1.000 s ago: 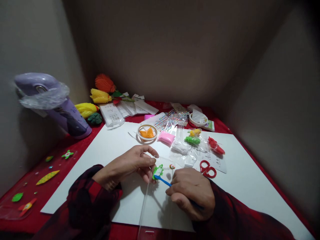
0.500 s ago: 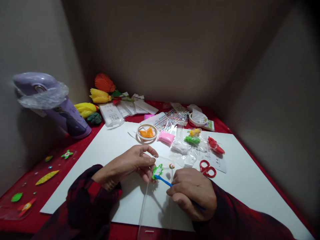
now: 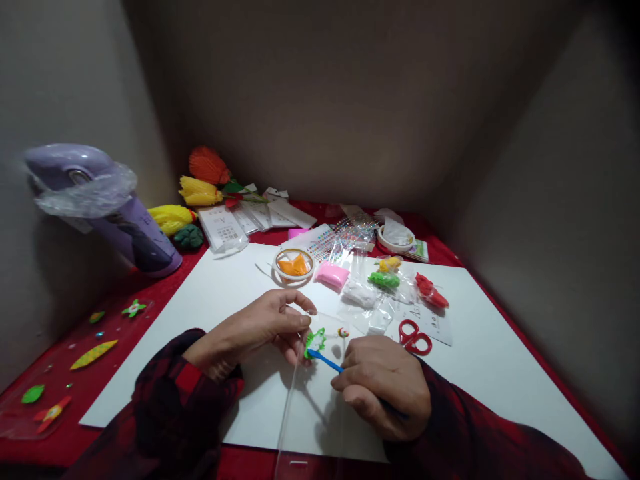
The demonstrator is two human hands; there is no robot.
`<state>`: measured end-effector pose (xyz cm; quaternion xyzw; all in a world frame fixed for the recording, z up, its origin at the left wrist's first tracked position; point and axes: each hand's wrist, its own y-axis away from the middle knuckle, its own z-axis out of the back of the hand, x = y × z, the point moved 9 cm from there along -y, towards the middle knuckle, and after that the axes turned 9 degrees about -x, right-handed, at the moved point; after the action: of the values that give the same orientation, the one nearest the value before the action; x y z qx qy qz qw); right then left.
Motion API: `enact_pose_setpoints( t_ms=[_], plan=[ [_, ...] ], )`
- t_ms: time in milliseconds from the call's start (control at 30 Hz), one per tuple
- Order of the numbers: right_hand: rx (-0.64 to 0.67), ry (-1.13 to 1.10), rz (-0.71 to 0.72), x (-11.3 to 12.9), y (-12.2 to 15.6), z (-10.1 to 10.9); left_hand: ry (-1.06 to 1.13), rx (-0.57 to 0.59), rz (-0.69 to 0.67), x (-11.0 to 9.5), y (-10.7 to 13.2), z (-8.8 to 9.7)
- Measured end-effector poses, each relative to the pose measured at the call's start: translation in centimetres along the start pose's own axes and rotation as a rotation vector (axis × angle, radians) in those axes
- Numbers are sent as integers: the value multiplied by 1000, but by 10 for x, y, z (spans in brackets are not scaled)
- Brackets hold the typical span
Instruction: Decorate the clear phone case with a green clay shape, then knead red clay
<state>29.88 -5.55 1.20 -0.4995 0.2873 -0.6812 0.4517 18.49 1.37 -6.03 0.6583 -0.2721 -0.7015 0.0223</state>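
Note:
My left hand [image 3: 273, 325] pinches the upper left corner of a clear plastic phone case [image 3: 310, 427], holding it above a white board. On the case sits a green clay ring with a jagged edge and a white middle [image 3: 316, 341]. To its right is a small multicoloured clay ball [image 3: 343, 333]. My right hand [image 3: 387, 387] is closed around a blue clay modelling tool [image 3: 326, 361]. The tool's flat tip touches the lower edge of the green clay, or lies just over it.
Red-handled scissors [image 3: 415, 337] lie right of my right hand. Beyond are bagged clays, pink [image 3: 332, 276], green [image 3: 384, 280] and red [image 3: 432, 291], and a tape roll [image 3: 294, 267] with orange clay. A purple bottle [image 3: 107, 207] stands left, near a decorated clear case [image 3: 107, 383].
Almost nothing differs. My right hand and the blue tool have shifted very slightly left; my left hand and the case stay put.

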Motion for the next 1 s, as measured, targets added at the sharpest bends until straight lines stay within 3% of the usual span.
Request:
enact_pose_setpoints(
  t_ms=[467,700,1000],
  plan=[
    [-56,-9,-3,2,-1,5,-14,21,-10,1,0,0],
    [2,1,9,-1,2,0,-45,5,0,-1,1,-1],
    [-22,-5,6,0,2,0,-48,13,-2,0,0,-1]
  ],
)
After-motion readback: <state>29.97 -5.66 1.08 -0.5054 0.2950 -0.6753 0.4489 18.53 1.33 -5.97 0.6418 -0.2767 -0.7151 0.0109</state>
